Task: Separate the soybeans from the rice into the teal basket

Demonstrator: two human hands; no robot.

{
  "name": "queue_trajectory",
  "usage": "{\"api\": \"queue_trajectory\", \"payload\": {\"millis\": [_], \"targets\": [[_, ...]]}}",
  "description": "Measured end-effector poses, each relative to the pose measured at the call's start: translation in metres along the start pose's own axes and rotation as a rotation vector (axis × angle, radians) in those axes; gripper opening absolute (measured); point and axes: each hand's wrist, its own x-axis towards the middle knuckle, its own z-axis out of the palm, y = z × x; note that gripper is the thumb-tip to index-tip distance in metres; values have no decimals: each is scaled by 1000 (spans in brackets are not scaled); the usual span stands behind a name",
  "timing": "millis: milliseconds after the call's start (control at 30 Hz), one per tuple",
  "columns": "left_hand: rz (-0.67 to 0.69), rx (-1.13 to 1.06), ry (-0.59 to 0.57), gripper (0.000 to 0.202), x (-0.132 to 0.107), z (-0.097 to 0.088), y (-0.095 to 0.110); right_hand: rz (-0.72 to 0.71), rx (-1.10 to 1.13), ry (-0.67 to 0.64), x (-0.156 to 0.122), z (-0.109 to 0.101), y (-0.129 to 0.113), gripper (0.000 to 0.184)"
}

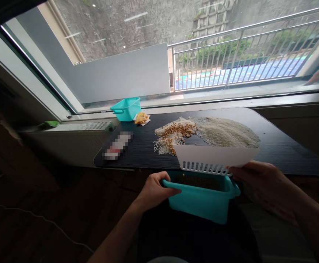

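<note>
My left hand (157, 188) grips the left end of a teal plastic bin (200, 206), its thumb and fingers closed over the rim. The bin sits by my lap below the table's near edge, with dark brownish grains (197, 180) inside. In my right hand (266, 177) is a white slotted plastic sheet (215, 157), pinched at its right end above the bin, slots along its lower edge. Just beyond the sheet, round tan beans (179, 128) lie mixed with white grains on the table. A wide heap of rice-like grains (227, 131) spreads to their right.
The dark table (280, 146) stands against a window with a railing (241, 62) outside. At its back left are another teal bin (128, 109) and a crumpled yellowish thing (142, 118) on white paper. A blurred-out object (118, 145) lies at the left. A white cable (44, 219) crosses the floor.
</note>
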Motion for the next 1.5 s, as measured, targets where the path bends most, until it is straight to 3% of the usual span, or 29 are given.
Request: {"api": "queue_trajectory", "payload": {"millis": [300,367,567,867,1200,1500], "targets": [[18,1,32,45,-2,-6,-2,-78,-51,-82,12,21,-13,59],[0,14,43,44,-4,-9,-3,-65,-58,-80,13,18,-13,59],[9,43,89,42,-8,-15,-7,-52,-121,116,24,0,-3,56],[-11,12,91,42,-8,-14,-9,-75,-140,102,28,3,2,51],[4,3,94,41,-6,-13,-12,-75,-147,54,25,14,-3,61],[23,41,105,41,-7,-13,-10,-19,-132,117,11,-1,4,56]]}}
